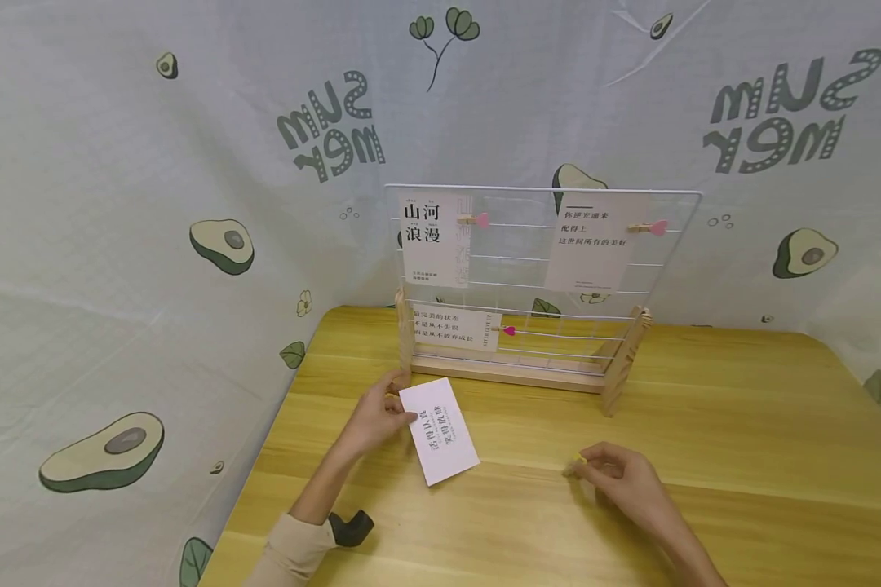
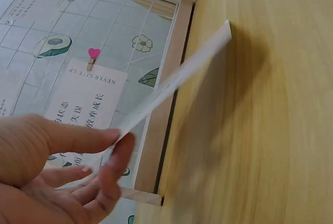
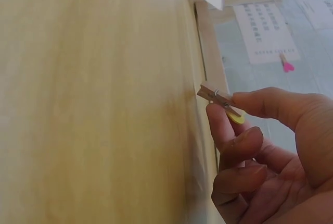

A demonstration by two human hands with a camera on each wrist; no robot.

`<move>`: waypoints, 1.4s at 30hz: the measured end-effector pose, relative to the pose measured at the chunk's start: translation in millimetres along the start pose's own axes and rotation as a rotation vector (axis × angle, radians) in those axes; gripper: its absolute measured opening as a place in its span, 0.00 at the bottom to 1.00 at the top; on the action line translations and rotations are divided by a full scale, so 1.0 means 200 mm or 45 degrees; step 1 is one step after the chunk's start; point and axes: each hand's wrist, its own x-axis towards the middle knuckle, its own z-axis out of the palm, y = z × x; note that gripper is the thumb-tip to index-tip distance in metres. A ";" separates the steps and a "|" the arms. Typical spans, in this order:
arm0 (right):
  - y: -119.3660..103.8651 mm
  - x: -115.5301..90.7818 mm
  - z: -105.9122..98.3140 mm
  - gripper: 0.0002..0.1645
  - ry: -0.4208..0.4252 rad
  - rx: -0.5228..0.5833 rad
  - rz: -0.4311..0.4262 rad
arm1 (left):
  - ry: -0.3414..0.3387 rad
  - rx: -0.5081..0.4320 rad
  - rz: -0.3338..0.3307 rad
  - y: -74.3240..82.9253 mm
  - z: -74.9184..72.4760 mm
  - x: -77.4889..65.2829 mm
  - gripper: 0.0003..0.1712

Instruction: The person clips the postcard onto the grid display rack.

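Observation:
My left hand [image 1: 377,417] pinches a white card [image 1: 440,432] by its left edge, thumb on the printed face. In the left wrist view the card [image 2: 171,81] appears nearly edge-on, tilted above the wooden table. Away to the right, my right hand [image 1: 620,477] holds a small wooden clothespin [image 3: 219,100] with a yellow piece on it between thumb and index finger. Behind both hands stands a white wire grid [image 1: 517,258] in a wooden stand [image 1: 510,374]. Three cards hang on it: an upper left card [image 1: 433,253], an upper right card [image 1: 591,261] and a lower left card [image 1: 451,328].
Pink heart clothespins [image 1: 482,220] fasten the hung cards to the grid. The stand's right upright [image 1: 624,359] rises from the wooden table [image 1: 741,408]. A black wrist mount [image 1: 352,528] sticks out beside the left sleeve [image 1: 294,550]. A cloth with avocado prints [image 1: 220,244] hangs behind.

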 end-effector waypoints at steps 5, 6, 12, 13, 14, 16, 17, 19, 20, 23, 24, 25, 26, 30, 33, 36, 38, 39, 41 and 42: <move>0.00 0.01 0.01 0.21 -0.001 0.034 0.000 | 0.204 0.054 0.029 0.02 0.02 0.01 0.32; 0.00 0.01 0.01 0.21 -0.005 0.044 0.000 | 0.236 0.072 0.033 0.02 0.03 0.01 0.28; 0.00 0.03 0.02 0.21 -0.027 0.096 0.000 | 0.370 0.284 0.159 0.04 0.05 0.02 0.18; 0.00 0.03 0.02 0.21 -0.029 0.097 -0.002 | 0.375 0.313 0.173 0.04 0.06 0.02 0.19; 0.01 0.03 0.02 0.21 -0.030 0.104 -0.002 | 0.368 0.338 0.183 0.04 0.07 0.01 0.21; 0.01 0.03 0.02 0.21 -0.033 0.106 -0.007 | 0.325 0.358 0.188 0.04 0.08 0.01 0.24; 0.02 0.03 0.02 0.21 -0.034 0.108 -0.011 | 0.292 0.344 0.175 0.04 0.09 0.01 0.27; 0.03 0.03 0.02 0.21 -0.029 0.103 -0.019 | 0.213 0.296 0.123 0.04 0.10 0.00 0.34; 0.03 0.03 0.02 0.21 -0.025 0.102 -0.024 | 0.171 0.268 0.100 0.04 0.11 0.00 0.37; 0.04 0.04 0.02 0.21 -0.014 0.113 -0.037 | 0.090 0.232 0.059 0.04 0.12 -0.01 0.42; 0.05 0.04 0.02 0.21 -0.010 0.120 -0.041 | 0.081 0.244 0.061 0.04 0.12 -0.01 0.41; 0.05 0.04 0.02 0.21 -0.007 0.129 -0.043 | 0.082 0.262 0.064 0.05 0.13 -0.01 0.39; 0.05 0.04 0.02 0.21 -0.006 0.141 -0.045 | 0.092 0.295 0.081 0.05 0.13 -0.02 0.36; 0.06 0.04 0.02 0.20 0.000 0.164 -0.046 | 0.166 0.434 0.141 0.06 0.15 -0.02 0.24; 0.06 0.05 0.02 0.20 -0.003 0.164 -0.043 | 0.185 0.485 0.164 0.06 0.14 -0.02 0.20; 0.07 0.05 0.02 0.21 -0.009 0.165 -0.042 | 0.104 0.398 0.163 0.04 0.12 -0.02 0.23; 0.07 0.05 0.02 0.21 -0.008 0.168 -0.041 | 0.032 0.303 0.147 0.04 0.11 -0.02 0.28; 0.07 0.05 0.02 0.21 -0.005 0.169 -0.039 | 0.003 0.263 0.141 0.04 0.10 -0.02 0.29; 0.07 0.05 0.02 0.20 0.000 0.175 -0.037 | -0.026 0.225 0.141 0.03 0.08 -0.03 0.29; 0.07 0.05 0.02 0.20 0.003 0.174 -0.037 | -0.017 0.238 0.157 0.03 0.08 -0.03 0.27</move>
